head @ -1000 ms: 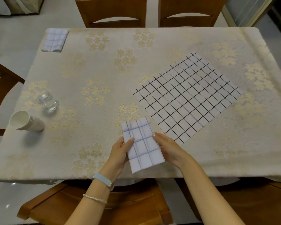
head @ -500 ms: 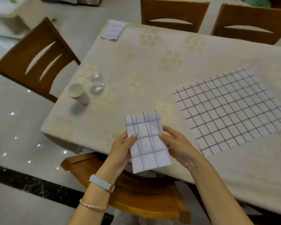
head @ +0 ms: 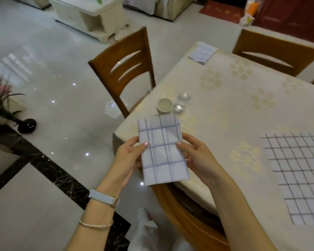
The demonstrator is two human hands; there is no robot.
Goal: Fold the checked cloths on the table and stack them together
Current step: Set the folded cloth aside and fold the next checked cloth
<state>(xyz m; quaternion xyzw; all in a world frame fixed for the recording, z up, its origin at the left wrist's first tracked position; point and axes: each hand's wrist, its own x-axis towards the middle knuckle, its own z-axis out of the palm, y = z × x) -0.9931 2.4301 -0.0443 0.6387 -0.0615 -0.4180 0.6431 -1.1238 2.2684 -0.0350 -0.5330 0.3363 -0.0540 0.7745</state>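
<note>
paper cup (head: 164,106) beside glass (head: 181,104) | chair (head: 127,73) at table (head: 243,109) corner

Unfolded checked cloth (head: 297,178), table's (head: 225,115) right side: cut off by the frame edge. Paper cup (head: 164,106), table's left edge: base hidden by the held folded cloth (head: 161,153).

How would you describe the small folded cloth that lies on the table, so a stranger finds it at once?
Start at the table with the flowered cover and go to its far corner, beyond the paper cup. The folded cloth lies there alone; the held cloth is lifted off the table, and the spread cloth lies flat, unfolded.
</note>
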